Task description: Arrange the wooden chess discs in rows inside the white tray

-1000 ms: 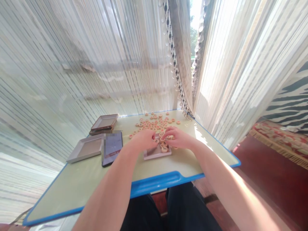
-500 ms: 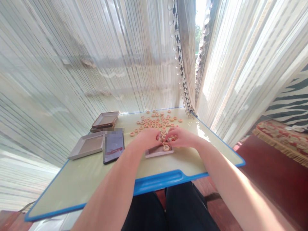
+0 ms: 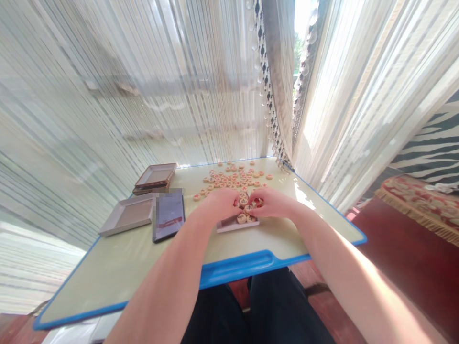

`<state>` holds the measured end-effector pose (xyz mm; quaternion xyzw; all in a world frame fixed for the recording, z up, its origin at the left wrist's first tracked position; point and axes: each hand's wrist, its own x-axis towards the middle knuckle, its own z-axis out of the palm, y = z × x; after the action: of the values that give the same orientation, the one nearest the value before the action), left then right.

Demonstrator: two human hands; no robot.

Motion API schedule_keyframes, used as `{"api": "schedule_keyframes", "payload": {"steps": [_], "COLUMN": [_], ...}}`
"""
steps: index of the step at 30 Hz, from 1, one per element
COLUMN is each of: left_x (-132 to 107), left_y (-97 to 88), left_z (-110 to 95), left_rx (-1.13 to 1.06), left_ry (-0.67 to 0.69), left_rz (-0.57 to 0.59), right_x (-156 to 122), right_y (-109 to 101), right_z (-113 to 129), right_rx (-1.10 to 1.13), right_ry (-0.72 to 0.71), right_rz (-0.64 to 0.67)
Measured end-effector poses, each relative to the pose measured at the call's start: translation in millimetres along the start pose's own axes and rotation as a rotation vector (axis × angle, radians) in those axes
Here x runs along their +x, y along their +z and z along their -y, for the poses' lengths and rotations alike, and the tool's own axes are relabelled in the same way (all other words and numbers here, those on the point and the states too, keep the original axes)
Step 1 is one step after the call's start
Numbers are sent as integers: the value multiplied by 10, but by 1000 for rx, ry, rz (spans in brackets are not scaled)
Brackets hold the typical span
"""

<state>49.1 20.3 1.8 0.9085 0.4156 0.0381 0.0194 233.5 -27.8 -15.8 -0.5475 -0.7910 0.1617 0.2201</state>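
Observation:
A small shallow box (image 3: 238,228) lies near the front of the table, with round wooden xiangqi pieces (image 3: 241,218) inside its right part. Over the box's left side, my left hand (image 3: 223,203) is closed with curled fingers. What sits between those fingers is hidden. My right hand (image 3: 274,202) pinches one xiangqi piece (image 3: 248,209) with dark writing, held above the pieces in the box. A few more pieces (image 3: 243,201) show between the two hands. The far part of the box is covered by my hands.
Many loose pieces (image 3: 233,179) are spread beyond my hands. To the left are a tablet (image 3: 170,215), an open lid or tray (image 3: 131,215) and stacked trays (image 3: 156,176). The table (image 3: 93,277) has a blue raised edge; string curtains (image 3: 143,95) hang behind it.
Two pieces now lie side by side at the box's near right, where one showed before. My right hand has shifted slightly and holds a piece above them.

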Motion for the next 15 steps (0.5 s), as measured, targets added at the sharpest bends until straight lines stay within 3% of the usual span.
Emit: {"api": "schedule_keyframes", "payload": {"steps": [7, 15], "left_x": [10, 2], "left_y": [3, -30], "left_z": [4, -73], "left_rx": [4, 26], "left_ry": [0, -9], "left_rz": [15, 39], "right_x": [-16, -30], "right_y": [-81, -45], "right_z": [-33, -35], "right_rx": [89, 51], "right_ry": [-1, 40], "right_rz": [-130, 6]}}
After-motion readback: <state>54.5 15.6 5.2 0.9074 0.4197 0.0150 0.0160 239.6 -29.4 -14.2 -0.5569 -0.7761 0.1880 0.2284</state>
